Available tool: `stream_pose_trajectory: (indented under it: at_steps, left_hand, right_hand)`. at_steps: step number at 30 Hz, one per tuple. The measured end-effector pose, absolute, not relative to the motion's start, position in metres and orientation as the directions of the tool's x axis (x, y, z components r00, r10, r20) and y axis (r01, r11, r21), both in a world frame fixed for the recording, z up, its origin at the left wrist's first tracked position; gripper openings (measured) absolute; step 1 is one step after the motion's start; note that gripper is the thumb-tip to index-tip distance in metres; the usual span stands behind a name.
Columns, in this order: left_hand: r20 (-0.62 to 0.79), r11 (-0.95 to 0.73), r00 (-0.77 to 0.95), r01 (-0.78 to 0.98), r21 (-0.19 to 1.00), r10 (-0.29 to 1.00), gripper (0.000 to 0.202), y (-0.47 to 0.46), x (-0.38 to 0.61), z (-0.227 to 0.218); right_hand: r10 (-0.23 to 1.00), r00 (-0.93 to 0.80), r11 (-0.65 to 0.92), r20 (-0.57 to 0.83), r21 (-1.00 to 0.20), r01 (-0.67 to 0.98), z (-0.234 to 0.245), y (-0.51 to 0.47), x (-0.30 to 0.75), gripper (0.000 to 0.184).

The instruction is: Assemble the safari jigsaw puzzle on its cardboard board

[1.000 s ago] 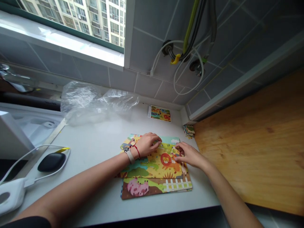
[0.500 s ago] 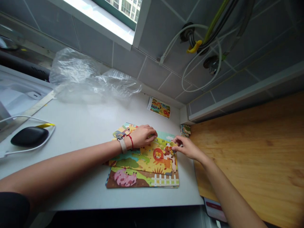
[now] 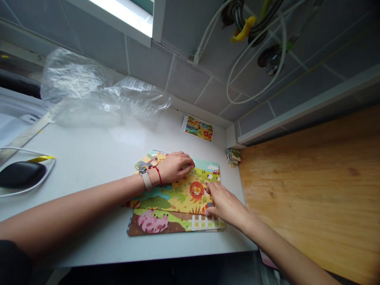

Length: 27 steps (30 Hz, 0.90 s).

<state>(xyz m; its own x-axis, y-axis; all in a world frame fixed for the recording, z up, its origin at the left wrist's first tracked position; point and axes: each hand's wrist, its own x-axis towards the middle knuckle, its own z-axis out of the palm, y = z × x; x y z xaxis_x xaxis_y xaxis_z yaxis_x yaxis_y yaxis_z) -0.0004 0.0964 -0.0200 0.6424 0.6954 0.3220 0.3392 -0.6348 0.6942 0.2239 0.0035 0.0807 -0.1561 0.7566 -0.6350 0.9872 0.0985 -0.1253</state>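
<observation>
Just changed: the right hand (image 3: 225, 204) has moved down from the top right of the jigsaw puzzle (image 3: 184, 194) to just right of the lion's head (image 3: 196, 190). The small piece it carried no longer shows.

Far left: a black oval device (image 3: 20, 174) sits in a loop of white cable (image 3: 18, 194) on the counter (image 3: 97, 158), and a pale straight strip (image 3: 26, 134) lies near it.

Back left: a crumpled clear plastic bag (image 3: 89, 93) lies against the tiled wall (image 3: 148, 67), well apart from the hands.

Left hand: the left hand (image 3: 175, 168) rests on the puzzle's upper part, fingers curled down and touching it. No piece shows in them, though I cannot tell if one is hidden. A pale watch strap (image 3: 146, 179) and a red string (image 3: 158, 175) circle the wrist.

Puzzle: it lies flat on the counter, overlapping a puzzle board (image 3: 152, 221) showing a pink pig and white fence.

Back centre: a small picture card (image 3: 197, 127) lies by the wall.

Right hand: the fingers are bunched and pressing on the puzzle. I cannot tell whether they grip anything.

Far right: a small stack of puzzle pieces (image 3: 234, 156) sits in the counter's back corner, beside a wooden board (image 3: 308, 190).
</observation>
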Motion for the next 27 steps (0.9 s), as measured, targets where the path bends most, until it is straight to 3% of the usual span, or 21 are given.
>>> stream_pose_trajectory:
  at_steps: [6, 11, 16, 19, 22, 27]
  left_hand:
    - [0.337, -0.635, 0.633, 0.326, 0.700, 0.697, 0.021, 0.097, -0.001, -0.020]
    - [0.340, -0.644, 0.642, 0.323, 0.694, 0.687, 0.023, 0.096, 0.000, -0.020]
    - [0.348, -0.652, 0.644, 0.319, 0.688, 0.682, 0.024, 0.096, 0.000, -0.019]
    - [0.346, -0.652, 0.648, 0.316, 0.689, 0.679, 0.025, 0.096, -0.001, -0.017]
    - [0.342, -0.649, 0.647, 0.319, 0.691, 0.682, 0.026, 0.096, -0.002, -0.017]
    - [0.325, -0.636, 0.646, 0.329, 0.698, 0.691, 0.025, 0.095, -0.001, -0.017]
  right_hand:
    - [0.741, -0.146, 0.063, -0.656, -0.149, 0.987, 0.078, 0.008, 0.227, 0.052]
    - [0.725, -0.146, 0.000, -0.673, -0.212, 0.977, 0.077, 0.007, 0.233, 0.067]
    - [0.648, -0.205, -0.044, -0.733, -0.305, 0.951, 0.088, 0.017, 0.246, 0.033]
    - [0.672, -0.282, -0.001, -0.684, -0.382, 0.924, 0.090, 0.017, 0.237, 0.022]
    - [0.752, -0.289, 0.110, -0.592, -0.318, 0.941, 0.082, 0.006, 0.214, 0.024]
    - [0.815, -0.244, 0.198, -0.525, -0.142, 0.970, 0.078, -0.008, 0.187, 0.051]
